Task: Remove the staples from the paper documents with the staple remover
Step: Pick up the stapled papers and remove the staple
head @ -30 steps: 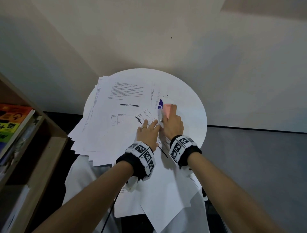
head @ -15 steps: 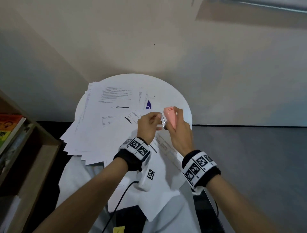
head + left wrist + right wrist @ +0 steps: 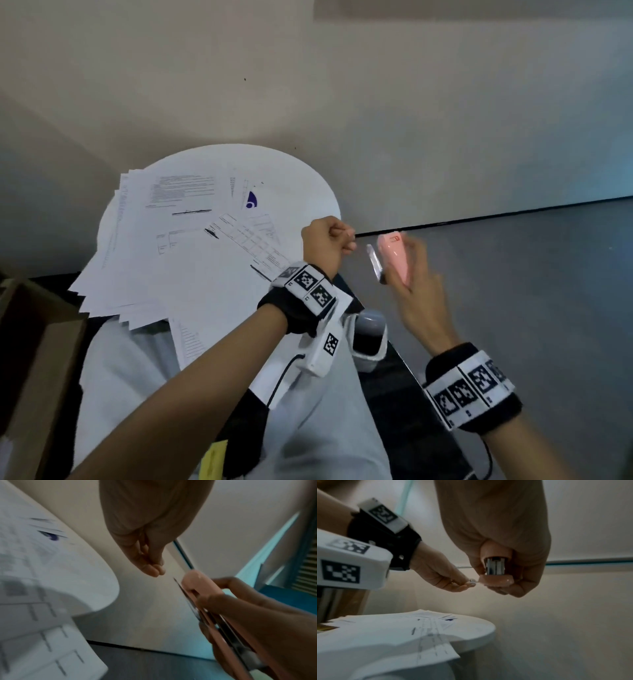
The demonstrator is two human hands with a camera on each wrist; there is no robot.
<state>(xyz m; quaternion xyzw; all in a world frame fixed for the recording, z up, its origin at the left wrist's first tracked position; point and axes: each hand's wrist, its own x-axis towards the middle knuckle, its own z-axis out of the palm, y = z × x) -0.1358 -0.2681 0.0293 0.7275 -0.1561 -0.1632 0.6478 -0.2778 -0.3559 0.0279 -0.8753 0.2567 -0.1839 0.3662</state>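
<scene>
Printed paper documents lie fanned over a round white table; they also show in the wrist views as papers and papers. My right hand grips a pink staple remover in the air to the right of the table, its metal blade toward my left hand. My left hand is raised beside it, fingertips pinched on a tiny metal piece at the staple remover's tip, which looks like a staple. Neither hand touches the papers.
A wooden shelf stands at the left edge. Grey floor lies to the right and a pale wall behind the table. Some sheets hang over the near table edge above my white-clothed lap.
Both hands have lifted off the papers and moved right, past the table's edge. The remover came up with the right hand; the left hand's fingers went from flat on paper to pinched.
</scene>
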